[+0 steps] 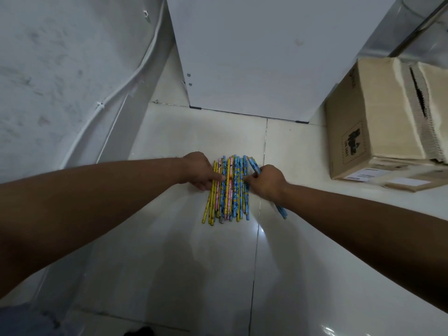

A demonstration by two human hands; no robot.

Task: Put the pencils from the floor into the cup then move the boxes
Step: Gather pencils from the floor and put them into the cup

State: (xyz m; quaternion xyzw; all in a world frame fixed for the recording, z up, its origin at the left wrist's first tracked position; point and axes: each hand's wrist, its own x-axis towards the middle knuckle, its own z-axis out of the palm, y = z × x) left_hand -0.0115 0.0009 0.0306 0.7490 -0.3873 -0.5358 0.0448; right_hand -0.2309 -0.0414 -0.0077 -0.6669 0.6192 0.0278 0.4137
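Observation:
Several yellow, pink and blue pencils (229, 204) lie side by side in a row on the white tiled floor (194, 263). My left hand (200, 170) rests at the row's left edge, a finger pointing onto the pencils. My right hand (265, 181) is at the row's right edge and holds a couple of blue pencils (281, 210) that slant through its grip, their ends sticking out above and below it. A brown cardboard box (378, 122) stands at the right. No cup is in view.
A white cabinet panel (254, 57) stands upright just beyond the pencils. A grey wall with white cables (116, 88) runs along the left. Flattened cardboard with a label (407, 183) lies in front of the box.

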